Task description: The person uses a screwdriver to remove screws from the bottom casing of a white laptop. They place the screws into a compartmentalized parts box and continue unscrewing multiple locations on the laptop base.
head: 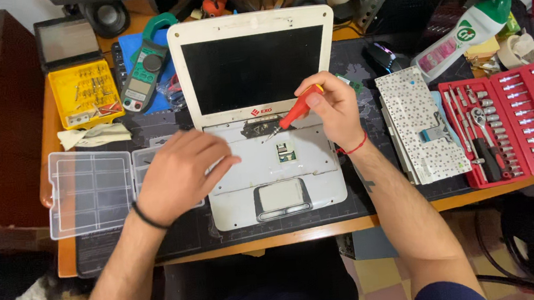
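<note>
A small white laptop [252, 46] lies open in front of me with its keyboard taken out, baring the grey inner tray [262, 166]. My right hand [333, 106] grips a red-handled screwdriver [294, 111], whose tip touches the tray just below the hinge. My left hand [183, 172] rests palm down on the left side of the laptop base, fingers loosely curled, holding nothing that I can see. The removed keyboard [420, 125] lies upside down to the right of the laptop.
A clear plastic compartment box [89, 189] sits open at the left. Behind it are a yellow bit case [84, 91] and a green clamp meter [146, 67]. A red socket set [512, 121] lies open at the right, a white bottle [461, 36] behind it.
</note>
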